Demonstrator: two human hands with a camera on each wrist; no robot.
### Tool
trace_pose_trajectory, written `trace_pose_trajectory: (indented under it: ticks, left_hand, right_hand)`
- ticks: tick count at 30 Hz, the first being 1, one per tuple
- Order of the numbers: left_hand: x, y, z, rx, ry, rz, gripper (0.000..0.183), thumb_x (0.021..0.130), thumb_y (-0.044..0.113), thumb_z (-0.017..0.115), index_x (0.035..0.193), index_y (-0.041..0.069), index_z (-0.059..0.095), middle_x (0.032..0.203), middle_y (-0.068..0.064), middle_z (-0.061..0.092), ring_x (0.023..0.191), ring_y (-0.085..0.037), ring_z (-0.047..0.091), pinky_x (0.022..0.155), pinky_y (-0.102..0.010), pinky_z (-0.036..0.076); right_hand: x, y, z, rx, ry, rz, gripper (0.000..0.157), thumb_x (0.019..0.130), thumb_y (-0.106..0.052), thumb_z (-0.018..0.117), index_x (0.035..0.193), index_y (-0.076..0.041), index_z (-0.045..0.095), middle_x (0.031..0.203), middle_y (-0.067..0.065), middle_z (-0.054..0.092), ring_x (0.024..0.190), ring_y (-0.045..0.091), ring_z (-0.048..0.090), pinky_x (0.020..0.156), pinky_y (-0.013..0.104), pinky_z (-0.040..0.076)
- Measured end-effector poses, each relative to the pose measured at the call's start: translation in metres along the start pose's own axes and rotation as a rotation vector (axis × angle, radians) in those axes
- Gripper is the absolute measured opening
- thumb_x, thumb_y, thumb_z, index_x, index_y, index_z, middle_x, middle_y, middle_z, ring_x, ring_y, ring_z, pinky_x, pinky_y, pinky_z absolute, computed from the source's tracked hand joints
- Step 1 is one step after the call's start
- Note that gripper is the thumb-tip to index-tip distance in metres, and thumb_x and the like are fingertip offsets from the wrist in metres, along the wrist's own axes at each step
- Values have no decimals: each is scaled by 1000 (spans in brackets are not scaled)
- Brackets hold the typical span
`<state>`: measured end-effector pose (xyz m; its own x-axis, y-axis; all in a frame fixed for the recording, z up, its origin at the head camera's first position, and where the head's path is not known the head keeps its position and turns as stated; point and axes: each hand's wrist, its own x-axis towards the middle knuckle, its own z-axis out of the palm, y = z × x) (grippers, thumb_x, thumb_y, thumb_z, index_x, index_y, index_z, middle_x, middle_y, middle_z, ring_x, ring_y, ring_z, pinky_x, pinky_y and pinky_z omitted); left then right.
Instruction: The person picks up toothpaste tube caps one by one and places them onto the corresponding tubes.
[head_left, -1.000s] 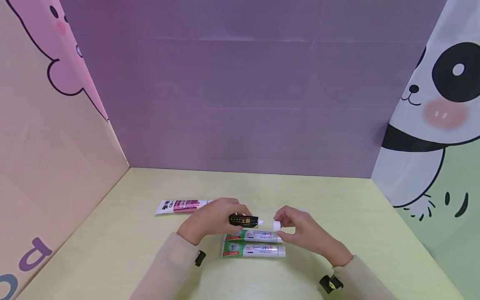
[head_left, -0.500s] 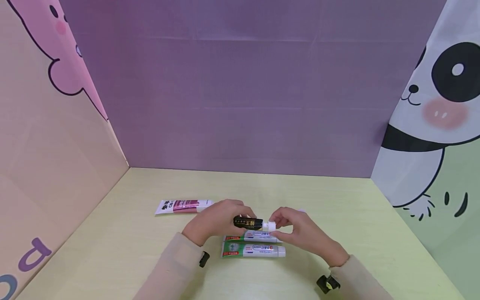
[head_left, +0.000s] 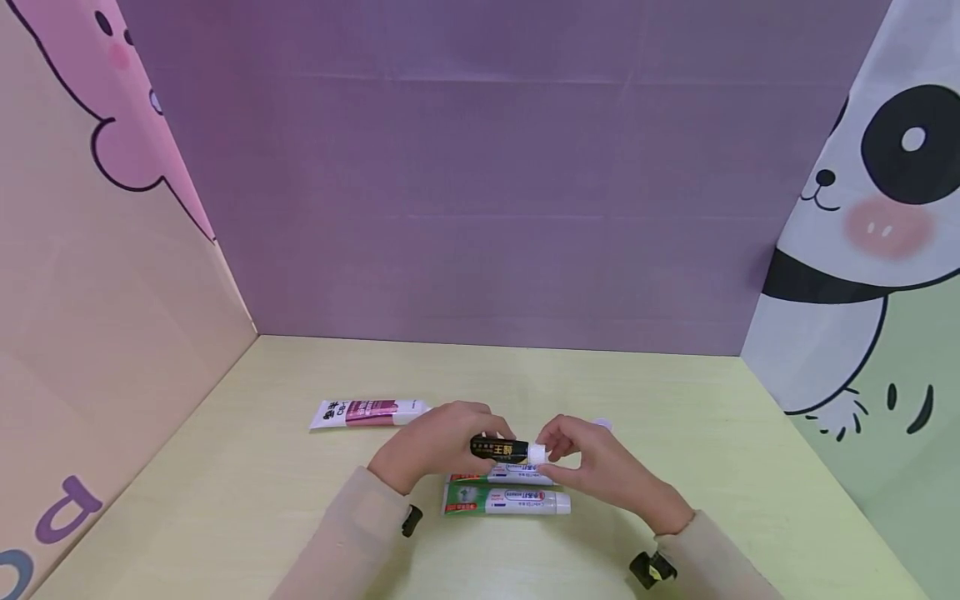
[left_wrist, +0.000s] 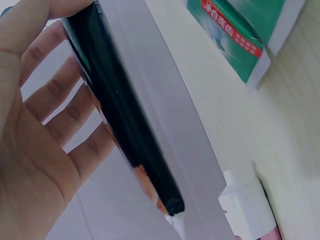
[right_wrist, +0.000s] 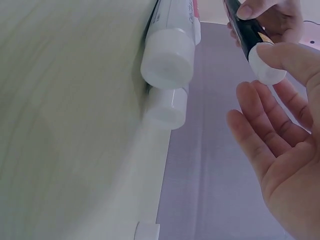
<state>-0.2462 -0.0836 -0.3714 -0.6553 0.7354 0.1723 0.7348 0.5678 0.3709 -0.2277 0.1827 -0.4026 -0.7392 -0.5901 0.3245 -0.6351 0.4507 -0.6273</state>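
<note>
Gripping the black toothpaste tube [head_left: 498,450], the left hand [head_left: 442,437] presumably steadies it. The right hand [head_left: 600,462] pinches the white cap [head_left: 537,453] at the tube's end.

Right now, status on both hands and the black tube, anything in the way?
Left hand grips black tube. Right hand pinches white cap at the tube's end. Two green tubes lie nearby; no obstruction visible.

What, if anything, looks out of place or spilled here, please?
The pink-and-white tube looks uncapped, its narrow nozzle bare, unlike the capped green-and-white tubes. A white cap-like piece lies apart beyond the right hand. I see no spill.
</note>
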Motion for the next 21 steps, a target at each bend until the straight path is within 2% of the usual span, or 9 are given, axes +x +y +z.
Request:
trace_pose_trajectory:
  ticks: [5, 10, 15, 21]
  left_hand:
    - [1, -1, 1, 4, 4, -8, 29, 82, 16, 80, 110, 21, 74, 96, 13, 63, 84, -4, 56, 78, -24, 50]
    - [2, 0, 1, 0, 8, -19, 30, 82, 16, 80, 111, 21, 74, 96, 14, 63, 84, -4, 56, 78, -24, 50]
    - [1, 2, 0, 22, 15, -12, 31, 82, 18, 80, 112, 21, 73, 99, 13, 64, 86, -4, 56, 80, -25, 51]
    - [1, 5, -2, 34, 15, 3, 30, 83, 18, 79, 112, 21, 73, 100, 13, 64, 88, -4, 57, 82, -26, 51]
  right_hand:
    - [0, 0, 0, 1, -9, 23, 22, 91, -19, 76, 106, -11, 61, 90, -9, 64, 80, 7, 63, 77, 38, 57]
    - [0, 0, 1, -11, -14, 40, 20, 96, -25, 70, 107, -10, 62, 87, -11, 63, 80, 6, 61, 77, 30, 55]
    - [0, 2, 1, -14, -25, 57, 17, 102, -28, 60, 102, -12, 65, 84, -5, 66, 75, 6, 60, 70, 26, 53]
    - [1, 4, 5, -28, -44, 69, 32, 109, -26, 45, 88, -14, 65, 76, -3, 67, 70, 7, 60, 67, 28, 52]
